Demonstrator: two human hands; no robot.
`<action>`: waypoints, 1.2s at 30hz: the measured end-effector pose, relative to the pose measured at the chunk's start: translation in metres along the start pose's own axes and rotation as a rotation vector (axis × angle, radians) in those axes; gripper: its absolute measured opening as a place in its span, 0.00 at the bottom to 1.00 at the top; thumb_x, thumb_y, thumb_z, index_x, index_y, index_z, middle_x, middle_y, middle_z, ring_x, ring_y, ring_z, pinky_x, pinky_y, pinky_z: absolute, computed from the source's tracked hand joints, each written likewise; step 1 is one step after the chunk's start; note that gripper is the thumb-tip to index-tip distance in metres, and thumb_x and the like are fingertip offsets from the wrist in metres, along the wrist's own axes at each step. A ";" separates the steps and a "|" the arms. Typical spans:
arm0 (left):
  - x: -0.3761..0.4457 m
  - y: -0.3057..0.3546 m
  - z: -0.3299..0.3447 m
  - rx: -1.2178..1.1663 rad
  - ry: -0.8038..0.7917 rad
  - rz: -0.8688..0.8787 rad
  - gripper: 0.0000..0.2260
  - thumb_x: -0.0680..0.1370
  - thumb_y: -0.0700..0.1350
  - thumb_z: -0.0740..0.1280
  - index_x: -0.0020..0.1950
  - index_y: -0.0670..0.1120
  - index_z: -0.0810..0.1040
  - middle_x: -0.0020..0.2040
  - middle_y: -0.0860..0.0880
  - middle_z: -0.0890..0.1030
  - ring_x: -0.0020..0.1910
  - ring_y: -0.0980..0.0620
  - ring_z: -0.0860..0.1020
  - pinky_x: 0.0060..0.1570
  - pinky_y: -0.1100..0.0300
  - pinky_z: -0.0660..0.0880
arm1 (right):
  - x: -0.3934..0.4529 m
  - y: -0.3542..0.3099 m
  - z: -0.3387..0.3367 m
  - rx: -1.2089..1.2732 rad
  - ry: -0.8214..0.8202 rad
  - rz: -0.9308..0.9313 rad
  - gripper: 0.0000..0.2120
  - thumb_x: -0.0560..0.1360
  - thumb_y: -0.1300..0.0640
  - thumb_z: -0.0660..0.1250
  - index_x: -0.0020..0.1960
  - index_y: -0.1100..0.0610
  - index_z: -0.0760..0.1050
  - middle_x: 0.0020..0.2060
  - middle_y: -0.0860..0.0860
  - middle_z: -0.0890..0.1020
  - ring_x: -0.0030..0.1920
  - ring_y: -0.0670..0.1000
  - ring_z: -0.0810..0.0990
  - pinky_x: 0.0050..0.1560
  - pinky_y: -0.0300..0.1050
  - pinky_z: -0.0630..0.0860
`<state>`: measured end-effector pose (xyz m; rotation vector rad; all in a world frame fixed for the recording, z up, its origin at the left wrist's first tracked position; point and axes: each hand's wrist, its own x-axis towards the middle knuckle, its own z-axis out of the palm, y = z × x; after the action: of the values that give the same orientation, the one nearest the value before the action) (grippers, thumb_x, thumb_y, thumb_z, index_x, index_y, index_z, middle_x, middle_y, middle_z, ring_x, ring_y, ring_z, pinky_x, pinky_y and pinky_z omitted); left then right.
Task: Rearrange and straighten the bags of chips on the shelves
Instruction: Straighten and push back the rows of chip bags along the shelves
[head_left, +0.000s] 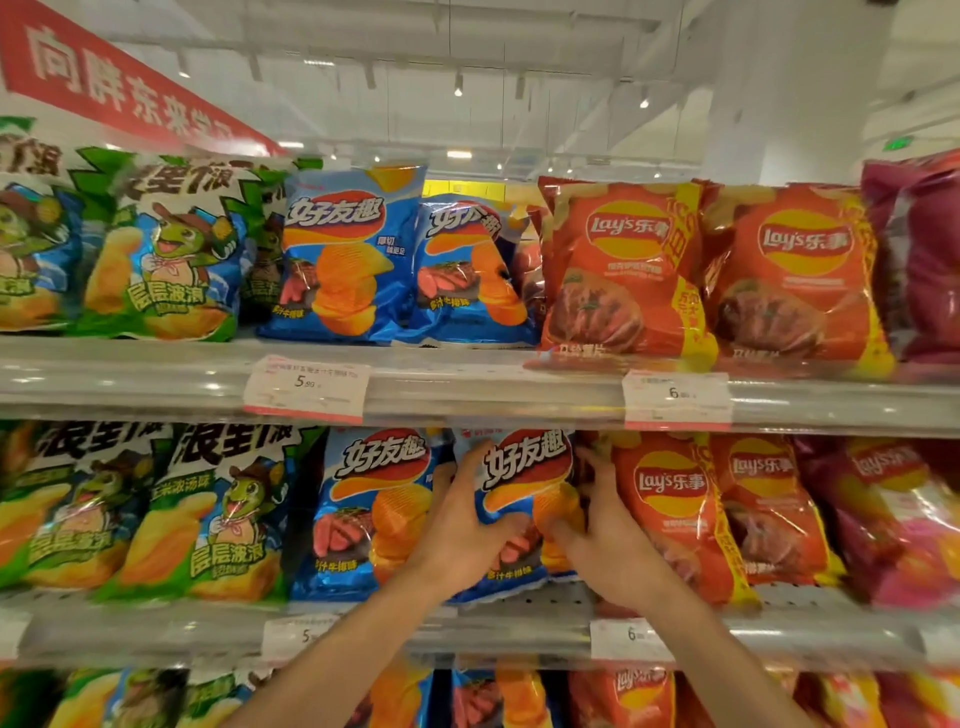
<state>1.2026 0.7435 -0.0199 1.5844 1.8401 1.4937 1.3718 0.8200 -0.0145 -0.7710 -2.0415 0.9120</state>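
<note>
A blue chip bag (524, 467) stands on the middle shelf (519, 629), between another blue bag (374, 514) and an orange Lay's bag (675, 514). My left hand (462, 535) grips its left side, thumb across the front. My right hand (602, 540) grips its right side, fingers tucked behind the edge. The bag stands upright, tilted slightly. On the top shelf (467, 384), two blue bags (343, 260) (467, 270) lean against each other.
Green bags (171, 249) fill the left of both shelves, orange Lay's bags (795, 275) and purple-red bags (924, 260) the right. Price tags (306, 387) hang on the shelf rails. A lower shelf shows more bags (618, 696). A red banner (119, 83) hangs upper left.
</note>
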 end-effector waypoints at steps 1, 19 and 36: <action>0.001 0.000 -0.001 -0.003 -0.009 0.017 0.37 0.73 0.43 0.76 0.75 0.59 0.60 0.65 0.52 0.64 0.53 0.64 0.71 0.45 0.79 0.72 | 0.002 0.002 -0.001 0.036 0.017 -0.002 0.32 0.76 0.61 0.70 0.71 0.47 0.56 0.63 0.49 0.75 0.63 0.46 0.77 0.63 0.42 0.75; 0.010 0.000 -0.024 -0.006 -0.177 0.094 0.46 0.66 0.42 0.81 0.66 0.75 0.55 0.70 0.63 0.60 0.69 0.64 0.62 0.69 0.66 0.65 | 0.006 -0.003 -0.016 0.047 -0.081 0.045 0.43 0.71 0.59 0.76 0.75 0.35 0.57 0.68 0.40 0.71 0.65 0.38 0.73 0.64 0.40 0.75; -0.018 -0.051 -0.078 1.023 0.162 0.370 0.27 0.81 0.59 0.53 0.78 0.49 0.64 0.77 0.45 0.65 0.74 0.43 0.65 0.72 0.44 0.60 | 0.001 -0.018 0.053 -0.951 0.187 -0.313 0.29 0.81 0.40 0.54 0.78 0.51 0.60 0.77 0.58 0.61 0.78 0.61 0.55 0.74 0.68 0.55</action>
<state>1.1220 0.6962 -0.0363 2.3715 2.7565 0.7733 1.3236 0.7927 -0.0239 -0.9160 -2.2920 -0.3574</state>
